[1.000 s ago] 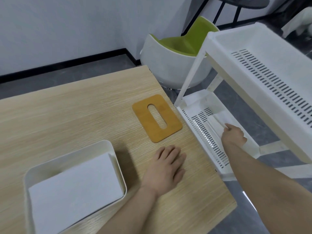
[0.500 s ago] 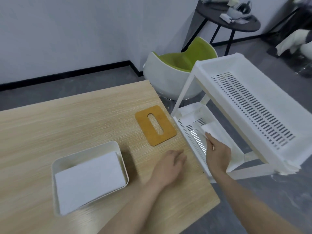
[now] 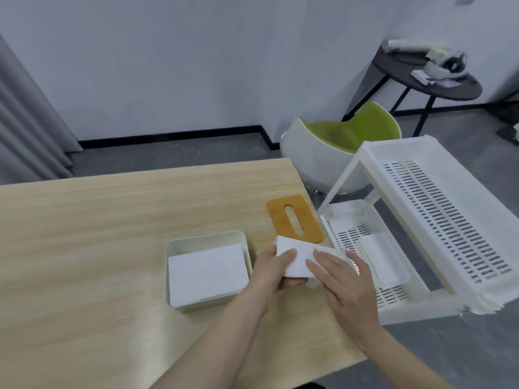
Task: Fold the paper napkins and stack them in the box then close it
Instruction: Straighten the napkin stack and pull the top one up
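Folding is in hand: 1 napkin [image 3: 297, 258] is pinched by the left hand [image 3: 276, 266] and pressed under the right hand's [image 3: 341, 276] straight fingers; next, creasing, then placing in the box [image 3: 207, 272].

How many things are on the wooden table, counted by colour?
White: 2, the box with its napkin stack, and the napkin that both hands hold
Brown: 1, the lid
Total: 3

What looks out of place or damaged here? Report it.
Nothing looks damaged or spilled. The brown lid lies off the box, expected while both hands hold a napkin.
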`<state>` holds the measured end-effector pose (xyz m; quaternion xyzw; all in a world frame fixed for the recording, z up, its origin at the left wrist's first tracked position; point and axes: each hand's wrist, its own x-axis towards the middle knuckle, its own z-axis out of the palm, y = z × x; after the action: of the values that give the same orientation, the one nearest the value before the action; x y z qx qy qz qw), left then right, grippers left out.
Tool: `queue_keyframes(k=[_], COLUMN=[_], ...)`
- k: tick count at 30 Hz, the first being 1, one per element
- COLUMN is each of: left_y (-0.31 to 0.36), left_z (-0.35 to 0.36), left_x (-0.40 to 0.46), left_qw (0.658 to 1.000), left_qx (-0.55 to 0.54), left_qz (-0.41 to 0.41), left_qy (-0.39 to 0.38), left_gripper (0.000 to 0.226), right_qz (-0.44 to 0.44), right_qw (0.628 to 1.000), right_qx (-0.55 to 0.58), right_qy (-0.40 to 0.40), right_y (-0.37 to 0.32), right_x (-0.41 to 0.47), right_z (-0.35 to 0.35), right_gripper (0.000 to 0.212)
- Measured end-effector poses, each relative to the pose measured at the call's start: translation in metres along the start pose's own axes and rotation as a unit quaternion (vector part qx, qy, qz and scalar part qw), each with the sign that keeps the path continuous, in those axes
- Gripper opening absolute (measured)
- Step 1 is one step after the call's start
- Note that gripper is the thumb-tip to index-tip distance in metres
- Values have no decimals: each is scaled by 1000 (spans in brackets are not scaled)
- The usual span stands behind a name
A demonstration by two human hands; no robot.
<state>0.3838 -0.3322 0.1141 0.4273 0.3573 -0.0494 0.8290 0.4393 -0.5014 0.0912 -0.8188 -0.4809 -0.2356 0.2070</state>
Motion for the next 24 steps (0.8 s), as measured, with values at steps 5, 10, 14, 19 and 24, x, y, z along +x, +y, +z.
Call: queue_keyframes(k=[5, 10, 14, 19, 24], left_y=[5, 9, 13, 16, 12], left_z=[-27, -55, -78, -97, -107], left_x=[-28, -62, -82, -96, -94], left_qw=[994, 985, 979, 978, 973], left_qx=[57, 80, 108, 108, 83], left_qz=[77, 139, 167, 179, 182], left_qy=[58, 69, 47, 25, 116], left_gripper=[30, 25, 28, 30, 13], right_qz=[-86, 54, 274, 339, 368], right_qw=[994, 971, 845, 692, 650], right_qx=[47, 191, 397, 497, 543], right_qy=[-43, -133, -232, -400, -383], right_y=[-23, -37, -40, -44, -56], right_x=[13, 38, 67, 84, 75], right_z=[0, -16, -18, -2, 11], right_gripper=[44, 63, 70, 50, 59])
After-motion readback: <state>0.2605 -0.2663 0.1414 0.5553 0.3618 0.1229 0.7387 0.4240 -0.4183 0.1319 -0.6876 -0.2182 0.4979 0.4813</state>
